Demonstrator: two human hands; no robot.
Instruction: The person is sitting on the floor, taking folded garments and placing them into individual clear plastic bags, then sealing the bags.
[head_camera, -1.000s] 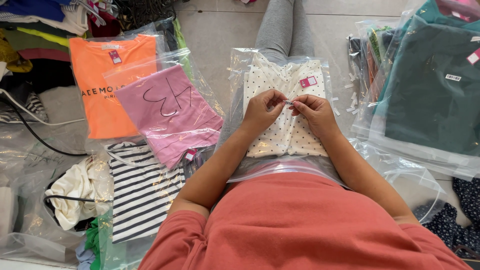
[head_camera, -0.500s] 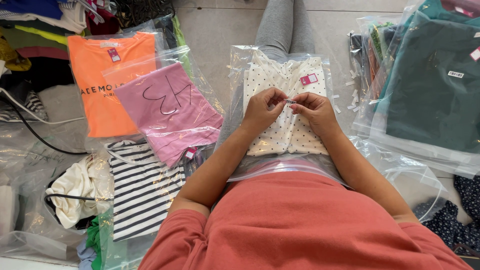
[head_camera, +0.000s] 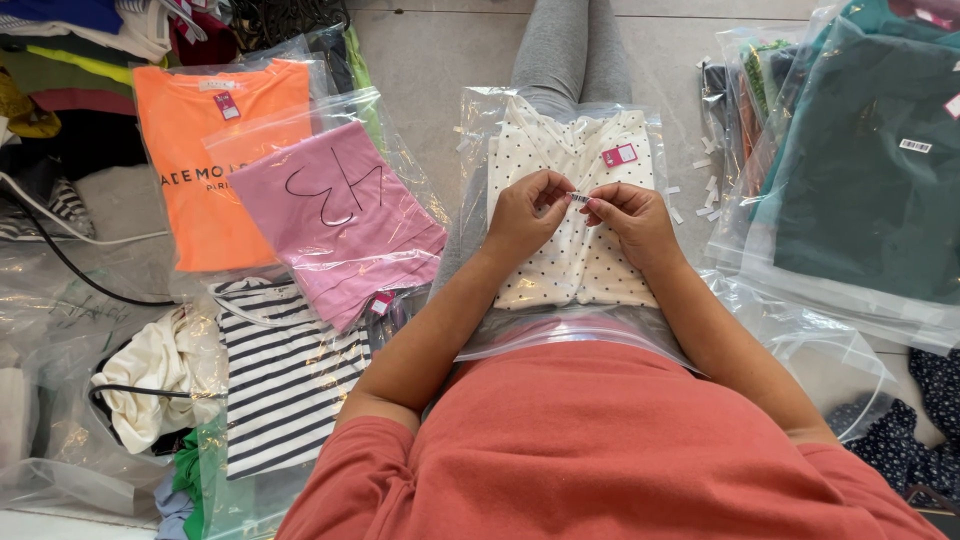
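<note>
A clear plastic bag (head_camera: 478, 140) holding a folded white polka-dot garment (head_camera: 560, 265) with a pink tag (head_camera: 619, 155) lies across my lap. My left hand (head_camera: 525, 218) and my right hand (head_camera: 630, 222) meet above it. Between their fingertips they pinch a small white sticker label (head_camera: 577, 198). Both hands hover just over the bag's upper middle.
To the left lie bagged shirts: orange (head_camera: 215, 160), pink (head_camera: 335, 215), striped (head_camera: 280, 375). A black cable (head_camera: 60, 255) runs over loose clothes. On the right is a stack of bagged dark green garments (head_camera: 870, 170). White paper strips (head_camera: 700, 195) litter the tiled floor.
Both hands have shifted slightly upward with the label still pinched between them. Nothing else has moved.
</note>
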